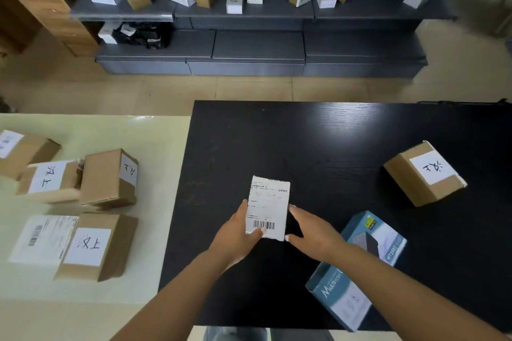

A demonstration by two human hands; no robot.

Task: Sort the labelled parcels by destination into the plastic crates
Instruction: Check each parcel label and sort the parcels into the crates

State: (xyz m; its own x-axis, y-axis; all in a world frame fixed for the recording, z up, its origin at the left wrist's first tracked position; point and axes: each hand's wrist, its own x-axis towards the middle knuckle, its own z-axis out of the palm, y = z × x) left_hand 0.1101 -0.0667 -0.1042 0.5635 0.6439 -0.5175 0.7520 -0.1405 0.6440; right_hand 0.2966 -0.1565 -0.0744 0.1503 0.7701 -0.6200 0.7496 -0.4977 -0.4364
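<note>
Down at the bottom right of the frame there's a blue retail box (357,268) lying tilted on the black table (332,141), partly under the right forearm. Bang in the middle, both hands are on a small parcel with a white barcode label (268,207): the left hand (238,232) has its thumb curled over the label's lower left corner, and the right hand (310,232) sits against the right side with fingers fairly straight, so whether it's really gripping I can't tell. Lower left, on the pale table (155,147), sits a bunch of cardboard boxes (108,177) with handwritten labels, plus a flat one with a printed shipping label (41,238). Right of centre, another labelled cardboard box (424,173) sits alone on the black table. Along the top, the grey shelving (257,44) holds a row of small parcels (235,0).
</note>
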